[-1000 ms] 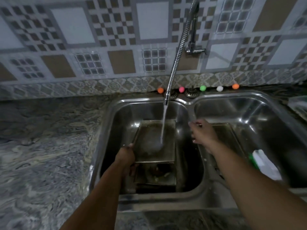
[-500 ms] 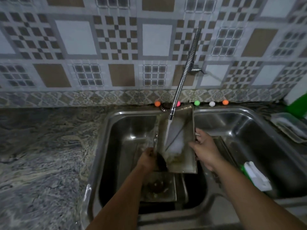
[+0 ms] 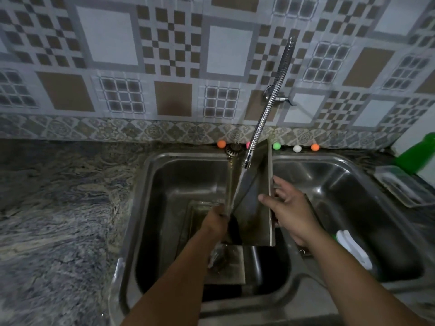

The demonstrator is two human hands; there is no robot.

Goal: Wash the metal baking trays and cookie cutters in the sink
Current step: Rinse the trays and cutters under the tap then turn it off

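Steel sink (image 3: 146,208), upended grimy baking tray (image 3: 255,208) under tap stream, both hands (image 3: 215,222) (image 3: 290,212) gripping its edges

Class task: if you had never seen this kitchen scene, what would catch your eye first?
A metal baking tray tilted up on edge in the left basin of the sink, water from the flexible tap running down it. The left hand and right hand grip its two side edges.
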